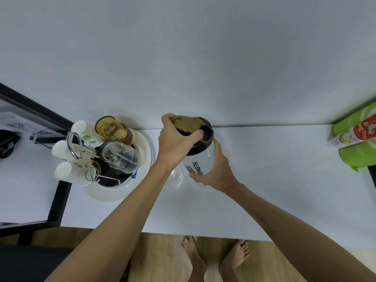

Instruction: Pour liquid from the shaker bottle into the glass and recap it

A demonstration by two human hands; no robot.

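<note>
A clear shaker bottle (200, 162) with black lettering stands upright on the white table near the wall. My right hand (217, 169) is wrapped around its body. On top sits a black lid (205, 139) with a gold flip cap (190, 124), and my left hand (176, 140) grips that lid from above. A clear drinking glass (176, 179) stands just left of the bottle, partly hidden under my left forearm; whether it holds liquid I cannot tell.
A round white tray (122, 190) at the left holds an amber glass (110, 128), a clear glass (120, 156), white bottles and a metal rack. A green package (358, 139) lies at the right. A black frame (59, 200) borders the left. The table's front edge (223, 237) is near my feet.
</note>
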